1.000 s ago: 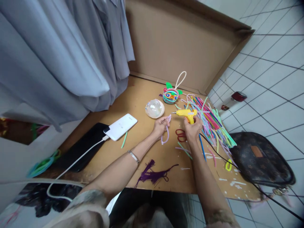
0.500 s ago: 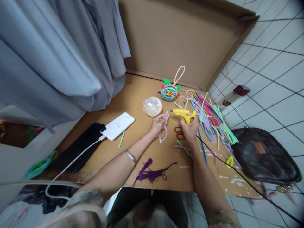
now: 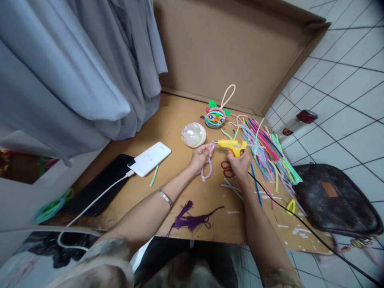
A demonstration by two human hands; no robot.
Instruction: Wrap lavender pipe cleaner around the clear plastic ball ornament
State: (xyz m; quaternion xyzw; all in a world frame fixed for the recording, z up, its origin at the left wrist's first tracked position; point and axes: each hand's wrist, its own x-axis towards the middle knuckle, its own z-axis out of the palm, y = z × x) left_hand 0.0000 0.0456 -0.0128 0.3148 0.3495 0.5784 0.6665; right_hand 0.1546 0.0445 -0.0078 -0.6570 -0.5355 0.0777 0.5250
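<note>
My left hand (image 3: 200, 158) pinches a lilac pipe cleaner (image 3: 207, 176), bent into a loop that hangs below the fingers. In my right hand (image 3: 241, 162) is a yellow hot glue gun (image 3: 231, 144), its fingers wrapped round the handle. The gun's nozzle points left and sits at the top end of the pipe cleaner; whether it touches, I cannot tell. Just beyond my left hand lies a clear plastic ball (image 3: 193, 135). Red-handled scissors (image 3: 227, 169) lie beside my right wrist, their blades hidden.
A colourful lion-head ornament (image 3: 215, 117) stands at the back. Many pipe cleaners (image 3: 270, 148) lie right, near a brown bag (image 3: 336, 196). The glue gun's black cord (image 3: 288, 212) crosses the table's right side. Purple tassels (image 3: 189, 220) lie in front, a white power bank (image 3: 151, 159) left.
The glue gun's nozzle has come slightly closer to the top of the pipe cleaner. Both hands keep their hold, and the view has shifted a little.
</note>
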